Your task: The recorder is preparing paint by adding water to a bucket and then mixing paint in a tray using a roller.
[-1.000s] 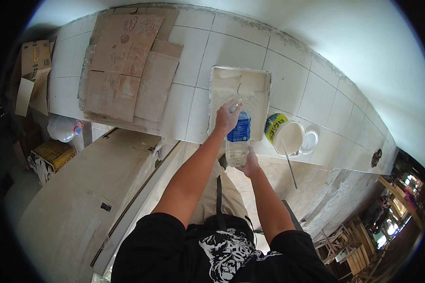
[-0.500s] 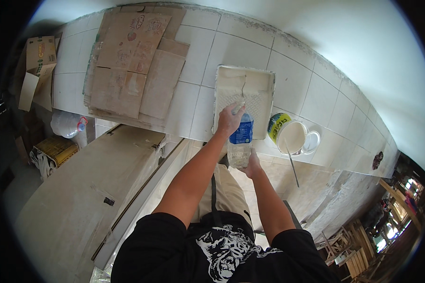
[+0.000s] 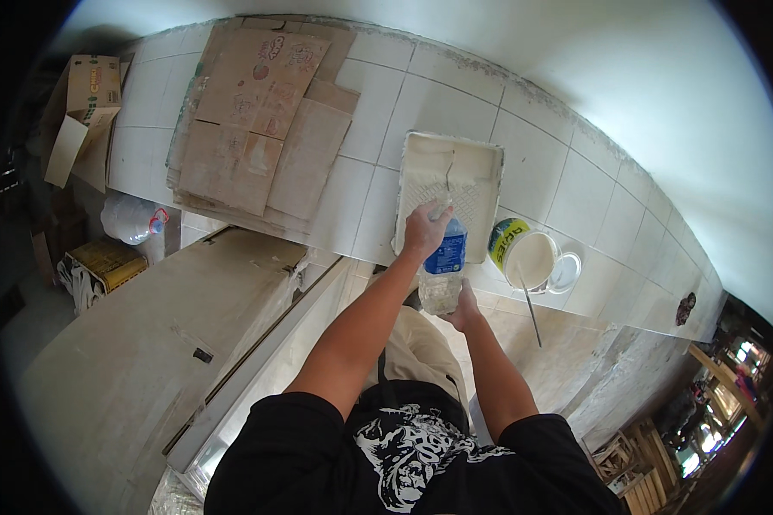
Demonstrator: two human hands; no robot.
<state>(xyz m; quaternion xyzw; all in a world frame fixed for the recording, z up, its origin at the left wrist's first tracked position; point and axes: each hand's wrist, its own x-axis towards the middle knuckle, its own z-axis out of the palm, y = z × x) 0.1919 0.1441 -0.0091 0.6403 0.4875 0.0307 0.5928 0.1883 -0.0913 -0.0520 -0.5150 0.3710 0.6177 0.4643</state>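
**Clear bottle held at both ends above the near end of a paint tray**

The white-tiled worktop (image 3: 528, 172) runs from left to right and carries nearly everything within reach. Toward its far left lie flattened cardboard sheets (image 3: 240, 107), overlapping in a stack, perhaps set to that side so that the stretch in front of the person is free for the tray.

The cream-smeared paint roller tray (image 3: 423, 159) sits to the right of that stack, straight ahead of the body, probably because both arms reach it easily there. Its near end is partly covered by the clear plastic bottle (image 3: 444, 255) with a blue label. The bottle points away from the person, its neck over the tray and its base on the near side; its exact tilt is hard to judge from above. Held like this, any drip from the neck would likely land in the tray.

Just right of the tray stands the paint tub (image 3: 508, 240), near the worktop's front edge, which seems a handy spot for the right arm. A white round lid (image 3: 566, 273) is close against its right side, and a thin stick (image 3: 533, 316) leans out over the near rim.

The left hand (image 3: 425, 232) has its grip wrapped round the bottle's neck, apparently to guide it. The right hand (image 3: 465, 310) cups the base, thumb along the right side, seemingly bearing weight; its fingers beneath are hidden, so their pressure cannot be told.
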